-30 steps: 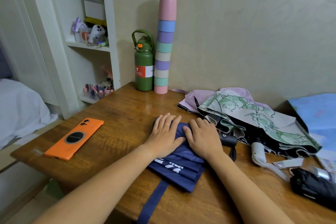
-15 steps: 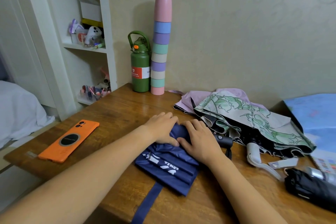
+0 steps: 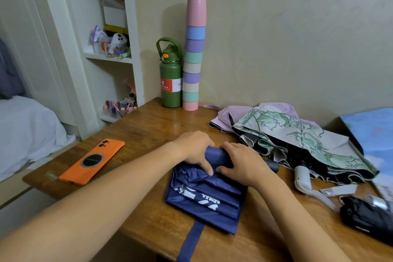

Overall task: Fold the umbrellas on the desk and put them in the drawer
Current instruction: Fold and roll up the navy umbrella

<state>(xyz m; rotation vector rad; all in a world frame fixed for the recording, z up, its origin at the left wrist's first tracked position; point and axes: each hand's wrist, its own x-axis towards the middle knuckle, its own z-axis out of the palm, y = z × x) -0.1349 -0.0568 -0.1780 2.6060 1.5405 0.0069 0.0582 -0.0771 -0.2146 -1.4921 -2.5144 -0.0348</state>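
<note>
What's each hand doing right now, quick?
Left hand: curled over the rolled part of the navy umbrella, gripping it.
Right hand: curled over the same roll beside the left, gripping it too.

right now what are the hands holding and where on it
Both the left hand and the right hand grip the navy umbrella at its far, rolled-up end, fingers curled over the roll, thumbs on the near side.

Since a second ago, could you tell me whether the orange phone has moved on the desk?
No. The orange phone still lies by the desk left corner.
</note>
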